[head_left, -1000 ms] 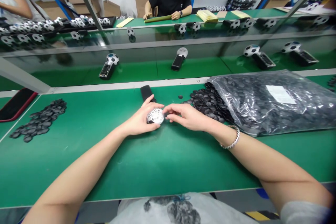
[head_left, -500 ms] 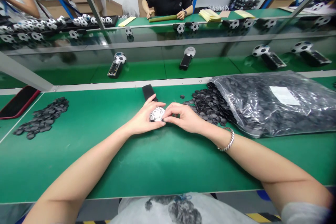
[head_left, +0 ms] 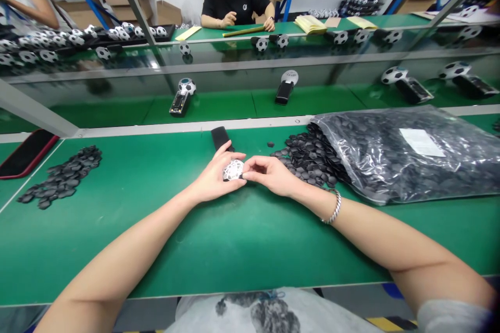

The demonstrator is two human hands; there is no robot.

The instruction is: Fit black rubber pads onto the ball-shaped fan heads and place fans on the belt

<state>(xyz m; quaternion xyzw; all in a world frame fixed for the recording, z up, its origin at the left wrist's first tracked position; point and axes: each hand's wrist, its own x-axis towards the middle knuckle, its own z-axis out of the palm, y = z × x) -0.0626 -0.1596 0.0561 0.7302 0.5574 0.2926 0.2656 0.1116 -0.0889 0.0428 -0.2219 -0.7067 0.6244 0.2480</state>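
My left hand (head_left: 214, 178) is closed around a small white soccer-ball head (head_left: 233, 170) with a lattice of black lines, thumb below and fingers above. Beyond the fingers sticks out a black handle (head_left: 221, 138), which looks joined to the ball; the joint is hidden by my hand. At the ball's right edge, my right hand (head_left: 275, 176) pinches a small black patch (head_left: 241, 177), mostly covered by its fingertips. Right of that hand, a heap of similar black patches (head_left: 312, 153) spills from a clear plastic bag (head_left: 375, 166). One loose patch (head_left: 271, 144) lies apart from the heap.
A second pile of black patches (head_left: 70, 174) and a red-edged phone (head_left: 29, 153) lie on the left. Behind a metal rail (head_left: 167, 130), soccer-ball devices (head_left: 182, 96) ride a green belt. A co-worker (head_left: 238, 2) in black sits across; another person is at upper left.
Devices on the near belt have shifted right; balls on the farther belt have shifted left. The co-worker opposite has leaned left and raised a hand. My hands have barely moved.
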